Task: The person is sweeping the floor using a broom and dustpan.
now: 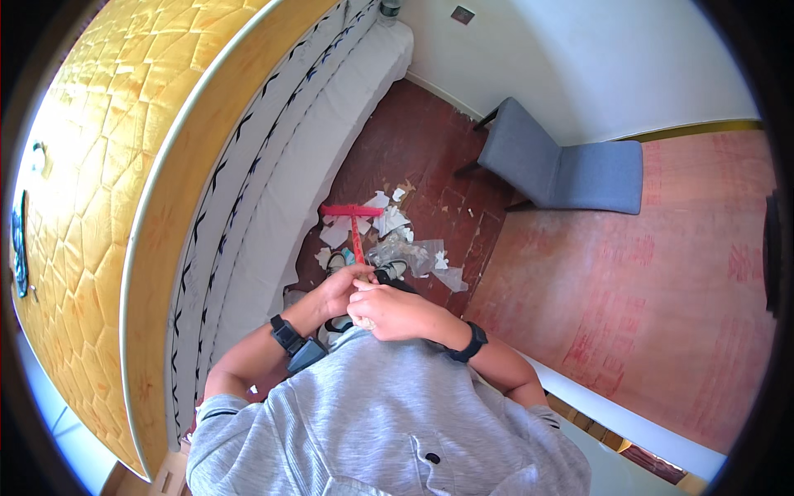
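Both hands are on a broom held low in front of my body. Its red head (352,211) lies on the floor beyond my feet, and the red handle (357,240) runs back toward me. My left hand (342,290) curls around the handle, a little farther out. My right hand (389,311) is closed over the handle's near end, close to my shirt. White paper scraps (389,219) lie against and beside the broom head. Crumpled clear plastic (404,249) sits just right of the handle. My shoes (391,270) show partly beneath my hands.
On the left, a yellow quilted mattress (167,80) stands on edge beside a white-draped ledge (347,105). A grey chair (527,155) and a reddish wooden board (577,279) are on the right. A bottle (389,11) stands at the ledge's far end, by the wall (595,68).
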The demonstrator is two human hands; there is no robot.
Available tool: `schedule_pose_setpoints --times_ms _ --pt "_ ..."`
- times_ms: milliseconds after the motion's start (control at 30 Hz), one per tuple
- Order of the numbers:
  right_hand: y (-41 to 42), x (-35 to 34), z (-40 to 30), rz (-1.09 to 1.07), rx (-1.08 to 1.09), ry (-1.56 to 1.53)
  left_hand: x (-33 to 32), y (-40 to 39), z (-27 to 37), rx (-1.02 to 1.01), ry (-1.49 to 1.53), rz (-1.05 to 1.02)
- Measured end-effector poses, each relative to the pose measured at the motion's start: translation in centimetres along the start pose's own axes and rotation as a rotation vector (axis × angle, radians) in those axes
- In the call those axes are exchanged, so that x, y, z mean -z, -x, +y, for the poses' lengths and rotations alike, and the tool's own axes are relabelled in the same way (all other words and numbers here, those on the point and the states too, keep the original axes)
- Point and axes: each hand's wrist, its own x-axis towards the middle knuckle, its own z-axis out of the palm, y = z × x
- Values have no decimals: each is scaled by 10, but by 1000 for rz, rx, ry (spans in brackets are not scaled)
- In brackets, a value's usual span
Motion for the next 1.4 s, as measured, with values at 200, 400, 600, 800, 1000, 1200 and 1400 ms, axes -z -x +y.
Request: schedule_pose_setpoints --times_ms 200,400,600,800,1000,1200,1400 --pt "29 -2 -32 -76 27 80 -17 27 -25 -23 -64 -75" --pt "45 -19 -18 167 -17 249 -25 2 -44 -164 67 -141" --pt "78 2 77 111 41 302 -64 -45 -86 -208 122 -157" --pt "124 -15 68 -39 197 238 -45 -63 -135 -178 211 -2" --pt "151 -27 31 -254 415 241 -71 -12 -197 -180 198 260" --pt "161 -36 11 -134 477 6 -75 15 -229 -329 246 169" --pt "159 -59 -32 190 244 -87 -68 28 -226 -426 149 -150"
